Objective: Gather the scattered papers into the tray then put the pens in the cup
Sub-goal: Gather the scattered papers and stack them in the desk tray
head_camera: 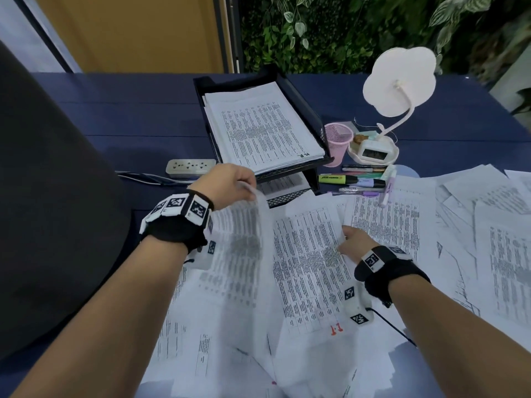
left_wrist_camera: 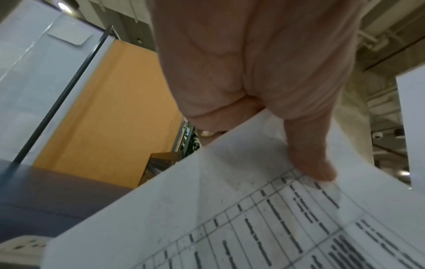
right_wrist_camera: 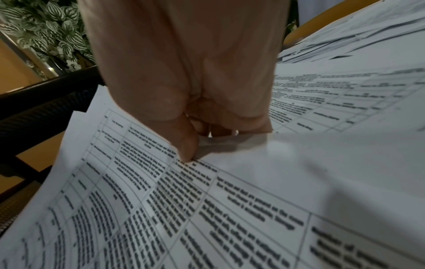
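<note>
Two hands work over a dark blue desk (head_camera: 138, 116). The left hand (head_camera: 227, 182), at centre left of the head view, pinches the top edge of one printed sheet (head_camera: 241, 248) between thumb and curled fingers; the sheet hangs lifted and curved below it, blurred. The left wrist view shows the thumb (left_wrist_camera: 310, 160) pressed on the sheet's upper margin. The right hand (head_camera: 355, 242), right of centre, pinches the right edge of a second sheet with a printed table (head_camera: 307, 268), thumb on top and fingers curled under, as the right wrist view shows.

The scattered papers (head_camera: 474, 239) fill the lower and right part of the frame, overlapping; too many to count. One black mesh tray (head_camera: 304, 101) stands at upper centre, its top tier holding a stack of papers (head_camera: 258, 130); a lower tier holds at least one more sheet.

One pink mesh cup (head_camera: 337, 142) stands just right of the tray. The pens (head_camera: 359, 182), roughly six or seven markers and highlighters, lie in a cluster in front of the cup at the far edge of the papers, one lying across a sheet.

Right of the cup sit one white desk lamp (head_camera: 399, 79) with a flower-shaped head and one small clock (head_camera: 372, 150) at its base. One white power strip (head_camera: 191, 167) lies left of the tray, just beyond the left hand. A dark rounded shape fills the left edge. Leafy plants (head_camera: 330, 30) line the top.
</note>
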### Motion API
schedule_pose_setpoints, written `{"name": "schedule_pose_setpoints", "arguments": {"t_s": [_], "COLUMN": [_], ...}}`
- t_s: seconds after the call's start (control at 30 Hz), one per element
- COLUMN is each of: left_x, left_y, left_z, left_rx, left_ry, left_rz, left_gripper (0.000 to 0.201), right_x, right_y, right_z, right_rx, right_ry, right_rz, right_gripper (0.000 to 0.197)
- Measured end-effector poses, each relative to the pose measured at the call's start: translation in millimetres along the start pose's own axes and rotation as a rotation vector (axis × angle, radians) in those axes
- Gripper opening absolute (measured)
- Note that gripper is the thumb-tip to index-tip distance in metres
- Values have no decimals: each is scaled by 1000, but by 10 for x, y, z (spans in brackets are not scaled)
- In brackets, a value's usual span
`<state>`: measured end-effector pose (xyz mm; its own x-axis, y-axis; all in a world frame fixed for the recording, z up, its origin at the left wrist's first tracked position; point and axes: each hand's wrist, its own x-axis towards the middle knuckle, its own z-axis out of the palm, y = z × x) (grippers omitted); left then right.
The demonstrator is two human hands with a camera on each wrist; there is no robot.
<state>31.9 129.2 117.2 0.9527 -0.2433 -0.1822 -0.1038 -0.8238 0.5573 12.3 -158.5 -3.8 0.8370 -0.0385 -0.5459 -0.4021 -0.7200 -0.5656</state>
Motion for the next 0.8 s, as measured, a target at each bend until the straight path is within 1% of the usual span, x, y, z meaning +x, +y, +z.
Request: {"name": "schedule_pose_setpoints", "arguments": {"t_s": [0.07, 0.13, 0.2, 0.27, 0.33, 0.4, 0.43, 0.5, 0.57, 0.63, 0.67, 0.73, 0.8], "left_x": [16, 50, 104, 166, 211, 226, 219, 208, 227, 252, 255, 247, 234], "left_y": [126, 219, 270, 283, 283, 300, 313, 312, 277, 256, 257, 269, 246], "left_z": [-58, -109, -111, -38, 130, 350, 456, 631, 736, 777, 783, 779, 782], "left_rx": [-66, -103, -92, -14, 77, 191, 252, 313, 281, 210, 164, 46, -74], "left_ry": [41, 83, 102, 77, 26, -20, -39, -72, -46, 25, 44, 49, 70], "left_rz": [29, 49, 57, 54, 47, 73, 92, 100, 85, 98, 113, 142, 170], "left_gripper": [9, 11, 13, 17, 25, 37, 45, 59, 60, 52, 48, 42, 41], "right_x": [8, 3, 5, -3, -17, -16, -25, -45, -67, -86, -98, -119, -105], "right_y": [-9, -17, -22, -34, -37, -10, 2, 26, 42, 34, 44, 43, 44], "right_z": [-17, -35, -61, -91, -119, -130, -125, -115, -96, -70, -56, -27, -9], "right_rx": [1, -16, -19, -15, -13, 26, 53, 119, 182, 149, 95, 37, 7], "right_ry": [4, -23, -52, -70, -67, -77, -81, -86, -111, -162, -159, -158, -126], "right_rz": [-11, -9, 6, 13, 22, 29, 39, 78, 109, 122, 93, 82, 70], "right_gripper": [37, 40, 35, 29, 30, 31, 33, 48, 66, 78, 83, 85, 80]}}
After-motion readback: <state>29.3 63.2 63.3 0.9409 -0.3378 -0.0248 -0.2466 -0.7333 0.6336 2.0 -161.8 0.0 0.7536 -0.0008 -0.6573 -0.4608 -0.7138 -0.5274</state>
